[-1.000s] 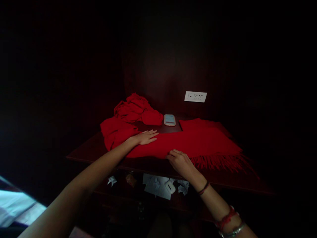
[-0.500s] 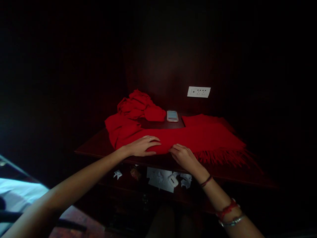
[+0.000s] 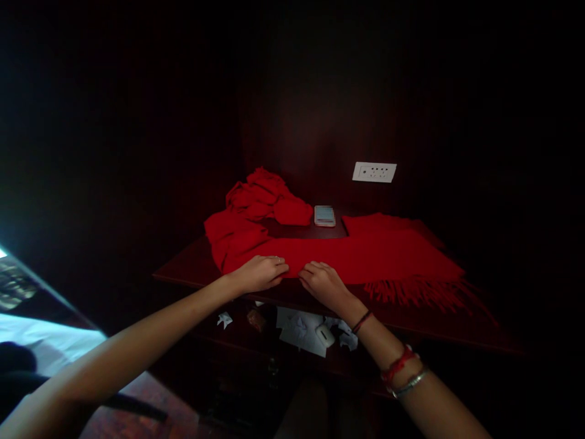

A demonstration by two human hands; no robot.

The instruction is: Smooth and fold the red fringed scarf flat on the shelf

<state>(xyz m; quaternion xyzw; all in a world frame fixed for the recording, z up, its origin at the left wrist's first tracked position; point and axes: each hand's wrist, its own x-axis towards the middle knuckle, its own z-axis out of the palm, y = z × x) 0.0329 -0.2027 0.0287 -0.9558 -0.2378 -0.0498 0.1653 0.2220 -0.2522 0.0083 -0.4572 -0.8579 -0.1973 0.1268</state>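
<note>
A red fringed scarf [image 3: 365, 253] lies across the dark wooden shelf, folded into a long band along the front edge. Its left end is bunched in a heap at the back, and its fringe hangs toward the front at the right. My left hand [image 3: 262, 272] is closed on the front edge of the band, with fingers curled and a ring on one of them. Just to its right, my right hand [image 3: 322, 281] pinches the same edge. A small gap of red cloth shows between the two hands.
Behind the scarf lies a small pale rectangular object [image 3: 324, 216]. A white socket plate [image 3: 375, 172] is on the back wall. Below, an open compartment holds crumpled paper [image 3: 348, 336], paper sheets [image 3: 292, 329], a white case [image 3: 325, 335] and a brownish packet [image 3: 256, 319].
My left hand has gone from lying flat with fingers stretched to curled on the scarf edge. My right hand has shifted left, closer to it. The view has turned slightly left.
</note>
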